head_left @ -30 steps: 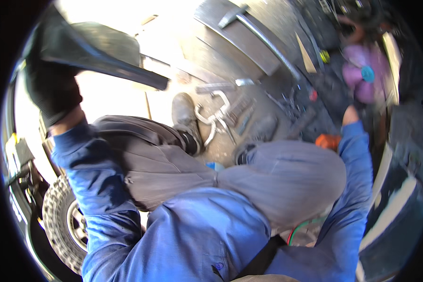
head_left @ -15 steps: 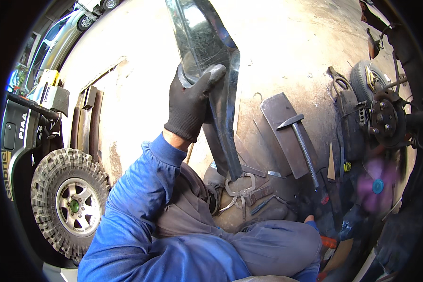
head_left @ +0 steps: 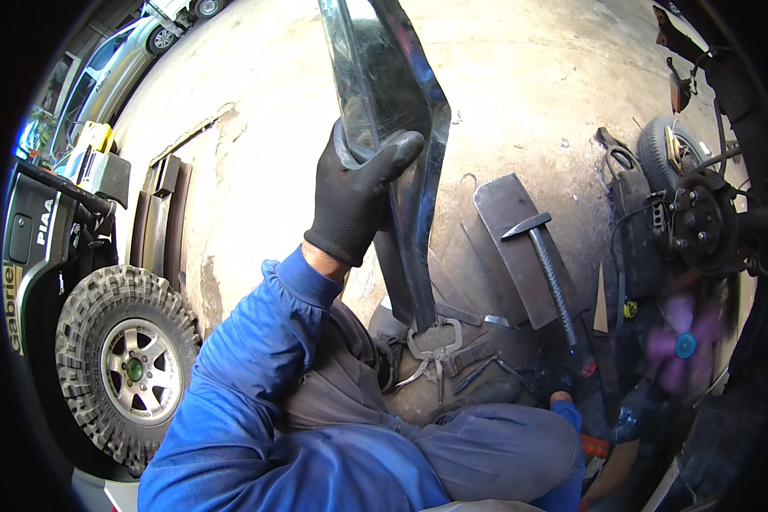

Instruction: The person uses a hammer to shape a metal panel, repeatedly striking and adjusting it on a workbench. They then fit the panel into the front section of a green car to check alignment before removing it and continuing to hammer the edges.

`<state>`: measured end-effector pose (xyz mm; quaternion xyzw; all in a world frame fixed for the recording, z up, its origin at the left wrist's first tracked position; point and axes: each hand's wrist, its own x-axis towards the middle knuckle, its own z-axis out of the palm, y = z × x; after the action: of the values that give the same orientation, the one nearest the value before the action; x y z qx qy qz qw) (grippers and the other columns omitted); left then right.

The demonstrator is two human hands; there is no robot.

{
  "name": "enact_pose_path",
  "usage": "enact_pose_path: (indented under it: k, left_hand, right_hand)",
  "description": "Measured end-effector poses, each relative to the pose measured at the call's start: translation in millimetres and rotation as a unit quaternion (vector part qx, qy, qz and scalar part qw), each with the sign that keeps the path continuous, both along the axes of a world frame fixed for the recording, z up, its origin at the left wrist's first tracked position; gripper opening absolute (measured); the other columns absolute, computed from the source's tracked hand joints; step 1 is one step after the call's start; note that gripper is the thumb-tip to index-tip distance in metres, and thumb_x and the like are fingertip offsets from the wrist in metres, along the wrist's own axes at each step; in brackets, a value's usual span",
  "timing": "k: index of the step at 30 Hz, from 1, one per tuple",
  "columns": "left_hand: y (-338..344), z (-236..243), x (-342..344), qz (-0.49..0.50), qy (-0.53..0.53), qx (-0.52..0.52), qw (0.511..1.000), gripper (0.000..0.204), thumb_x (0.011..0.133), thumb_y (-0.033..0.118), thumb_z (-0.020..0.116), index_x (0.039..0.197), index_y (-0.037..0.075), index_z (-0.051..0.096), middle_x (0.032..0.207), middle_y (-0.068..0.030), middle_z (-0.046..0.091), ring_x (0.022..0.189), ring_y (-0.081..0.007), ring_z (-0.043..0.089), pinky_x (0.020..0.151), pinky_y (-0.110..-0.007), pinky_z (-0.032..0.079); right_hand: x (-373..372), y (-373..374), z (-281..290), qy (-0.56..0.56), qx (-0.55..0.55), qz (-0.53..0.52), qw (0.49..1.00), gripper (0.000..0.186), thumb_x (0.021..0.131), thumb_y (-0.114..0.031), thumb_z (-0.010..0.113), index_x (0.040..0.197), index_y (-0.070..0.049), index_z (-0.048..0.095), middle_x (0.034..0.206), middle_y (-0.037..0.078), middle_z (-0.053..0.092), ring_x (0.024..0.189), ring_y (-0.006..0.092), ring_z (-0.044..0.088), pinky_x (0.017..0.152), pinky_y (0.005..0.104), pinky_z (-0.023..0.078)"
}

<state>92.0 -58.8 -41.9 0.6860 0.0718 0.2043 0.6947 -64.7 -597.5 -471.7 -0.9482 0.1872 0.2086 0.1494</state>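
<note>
My left hand [head_left: 358, 192], in a black glove, grips a long dark sheet-metal panel [head_left: 392, 102] and holds it upright in front of me. Locking pliers [head_left: 435, 346] are clamped on the panel's lower end, just above my shoe [head_left: 452, 384]. My right hand [head_left: 561, 398] is low at the right behind my knee; only a small part shows past the blue sleeve, next to the hammer's handle. Whether it holds anything is hidden.
A hammer [head_left: 542, 256] lies across a flat metal plate [head_left: 508, 230] on the concrete floor. A bare wheel hub [head_left: 700, 222] and a tyre [head_left: 657, 149] are at the right. A vehicle's knobbly wheel [head_left: 124, 363] stands at the left.
The view has swung from my lap to the floor ahead. The panel, a second ago out to my upper left, now stands upright in the middle, still in my left hand.
</note>
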Motion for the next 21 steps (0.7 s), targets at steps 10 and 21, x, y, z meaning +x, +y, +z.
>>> enact_pose_path:
  k: [10,21]
  left_hand:
    - [1,6,-6,-0.020,0.017,-0.035,0.999,0.045,0.091,0.023,0.077,0.124,-0.001,0.061,0.112,-0.0101,0.071,0.098,-0.0182,0.068,0.090,-0.032,0.054]
    - [-2,9,-9,-0.038,0.037,-0.079,0.995,0.045,0.091,0.026,0.078,0.124,0.000,0.062,0.109,-0.0099,0.071,0.095,-0.0177,0.069,0.086,-0.032,0.056]
  right_hand:
    - [39,-4,95,-0.074,0.185,-0.101,0.975,0.051,0.104,-0.040,0.051,0.136,0.000,0.057,0.099,0.012,0.069,0.087,0.0232,0.067,0.076,0.0397,0.053]
    - [43,7,159,-0.094,0.317,-0.159,0.930,0.052,0.105,-0.042,0.050,0.135,0.000,0.057,0.097,0.010,0.068,0.085,0.0208,0.066,0.074,0.0374,0.053]
